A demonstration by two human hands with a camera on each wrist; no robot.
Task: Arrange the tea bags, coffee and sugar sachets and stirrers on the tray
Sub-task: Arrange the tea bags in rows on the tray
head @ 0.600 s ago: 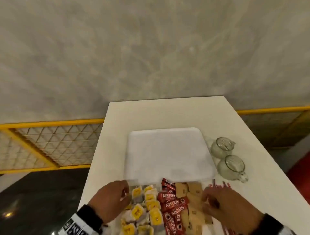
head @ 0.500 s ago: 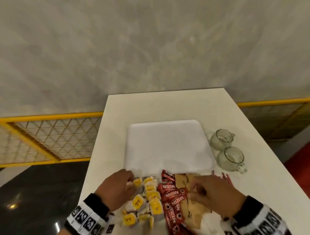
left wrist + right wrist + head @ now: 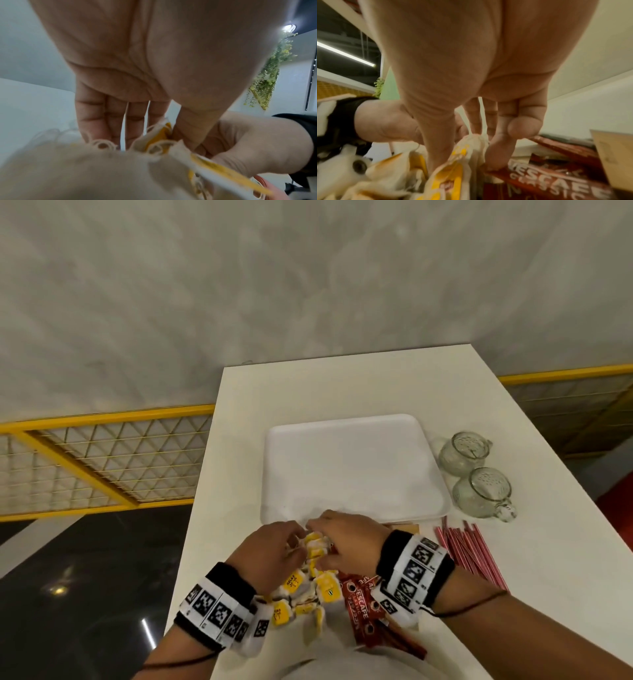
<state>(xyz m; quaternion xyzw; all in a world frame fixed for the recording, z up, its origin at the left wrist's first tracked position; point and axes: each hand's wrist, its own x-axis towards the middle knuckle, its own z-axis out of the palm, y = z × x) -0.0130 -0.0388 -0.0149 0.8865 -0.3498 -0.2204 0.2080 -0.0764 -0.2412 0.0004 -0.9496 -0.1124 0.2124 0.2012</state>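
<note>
A heap of yellow-tagged tea bags (image 3: 317,547) lies on the table just in front of the empty white tray (image 3: 352,467). Both hands meet over this heap. My left hand (image 3: 294,537) pinches tea bags (image 3: 159,135) between thumb and fingers. From the other side my right hand (image 3: 320,530) pinches tea bags (image 3: 471,146) the same way. Red Nescafe coffee sachets (image 3: 359,601) lie under the right wrist, and they also fill the lower right of the right wrist view (image 3: 556,180). Red stirrers (image 3: 469,553) lie to the right. Brown sugar sachets (image 3: 411,527) are mostly hidden by the right wrist.
Two glass cups (image 3: 462,453) (image 3: 486,491) stand right of the tray. The white table (image 3: 342,392) has its left edge close to my left wrist, with dark floor and a yellow railing (image 3: 102,419) beyond. A wall rises behind the table.
My right hand has moved left from the brown sachets to the tea bags. Both hands have closed in on the heap and now pinch it. More of both forearms now shows.
</note>
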